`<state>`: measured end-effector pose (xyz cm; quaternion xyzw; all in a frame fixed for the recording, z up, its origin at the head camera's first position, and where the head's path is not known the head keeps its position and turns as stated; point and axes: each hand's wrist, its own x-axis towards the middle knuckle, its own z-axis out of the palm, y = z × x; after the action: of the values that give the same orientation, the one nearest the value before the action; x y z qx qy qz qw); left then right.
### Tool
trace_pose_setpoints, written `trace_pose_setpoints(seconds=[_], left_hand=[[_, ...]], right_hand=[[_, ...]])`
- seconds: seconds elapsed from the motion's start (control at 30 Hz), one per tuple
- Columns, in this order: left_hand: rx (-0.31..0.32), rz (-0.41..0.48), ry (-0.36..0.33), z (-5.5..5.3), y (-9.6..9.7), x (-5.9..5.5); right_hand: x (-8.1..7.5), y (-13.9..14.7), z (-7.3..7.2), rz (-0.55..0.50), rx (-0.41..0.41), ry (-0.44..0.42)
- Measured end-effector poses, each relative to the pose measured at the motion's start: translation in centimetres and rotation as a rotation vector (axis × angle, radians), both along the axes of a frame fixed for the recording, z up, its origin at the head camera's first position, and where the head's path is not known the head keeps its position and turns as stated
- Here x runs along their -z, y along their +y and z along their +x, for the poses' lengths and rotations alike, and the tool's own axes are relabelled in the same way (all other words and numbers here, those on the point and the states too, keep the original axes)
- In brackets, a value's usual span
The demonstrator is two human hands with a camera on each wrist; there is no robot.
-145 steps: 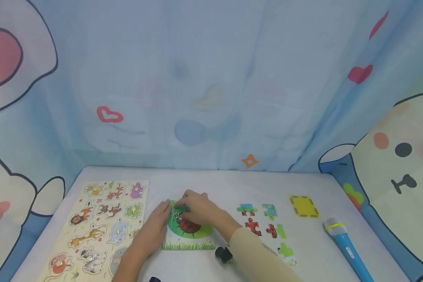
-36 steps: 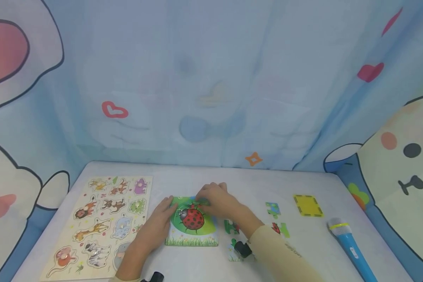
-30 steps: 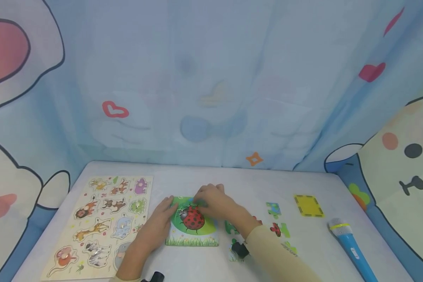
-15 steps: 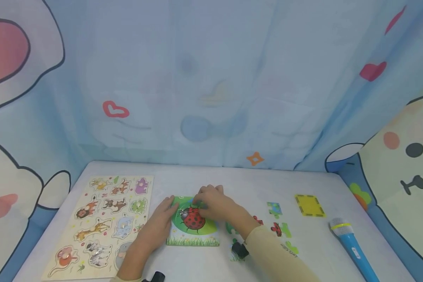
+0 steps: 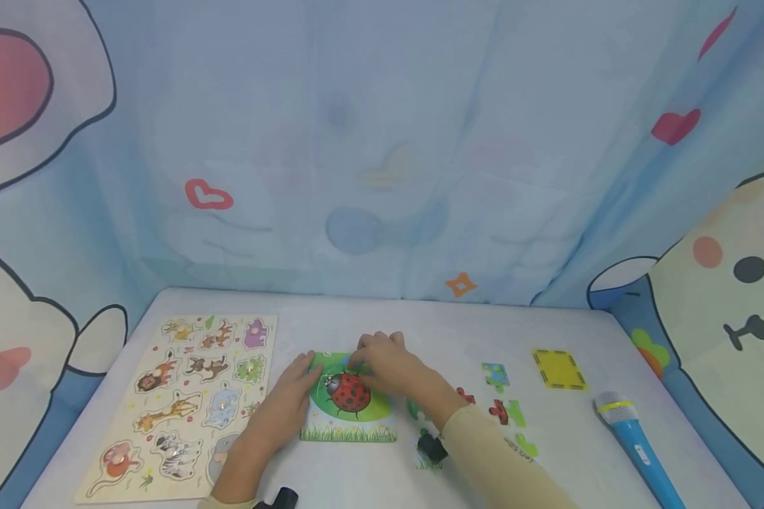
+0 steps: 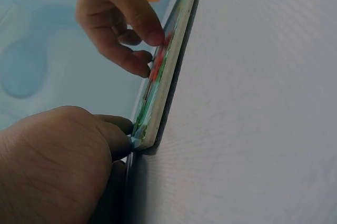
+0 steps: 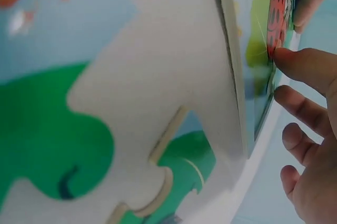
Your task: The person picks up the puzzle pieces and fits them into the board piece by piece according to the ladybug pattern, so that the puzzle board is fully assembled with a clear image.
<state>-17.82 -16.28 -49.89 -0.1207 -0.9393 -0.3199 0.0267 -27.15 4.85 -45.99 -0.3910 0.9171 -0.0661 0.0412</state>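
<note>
A ladybug puzzle board (image 5: 349,433) lies on the table between the hands, its picture framed by grass and green. My left hand (image 5: 283,406) rests along its left edge, fingers fairly straight, thumb over the upper left corner. At the board's upper right, my right hand (image 5: 388,364) pinches a jigsaw piece between thumb and index finger; the hand covers most of it. In the right wrist view, the right hand (image 7: 310,108) has thumb and index at the board's surface, the other fingers loosely bent. Loose jigsaw pieces lie right of the board, including a blue-green piece (image 5: 496,375).
An animal peg puzzle (image 5: 134,424) takes up the table's left side. Right of the loose pieces lie a yellow square tile (image 5: 559,370) and a blue toy microphone (image 5: 639,449). A printed blue curtain (image 5: 382,141) hangs behind the table.
Since the oldest frame, the right hand has taken a blue, green and red piece from the loose group and brought it to the board's upper right. In the last second both hands barely move.
</note>
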Motion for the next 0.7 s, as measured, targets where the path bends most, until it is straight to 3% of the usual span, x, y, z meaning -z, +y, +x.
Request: trace_pose_setpoints(seconds=[0.53,0.7], left_hand=[[-0.006,-0.010,0.002,-0.1,-0.1,0.0],[-0.002,-0.010,0.010,0.0,0.0,-0.1]], right_hand=[[-0.9,0.9,0.4,0.053,-0.021,-0.096],[-0.8,1.8,0.2,0.037,0.019,-0.104]])
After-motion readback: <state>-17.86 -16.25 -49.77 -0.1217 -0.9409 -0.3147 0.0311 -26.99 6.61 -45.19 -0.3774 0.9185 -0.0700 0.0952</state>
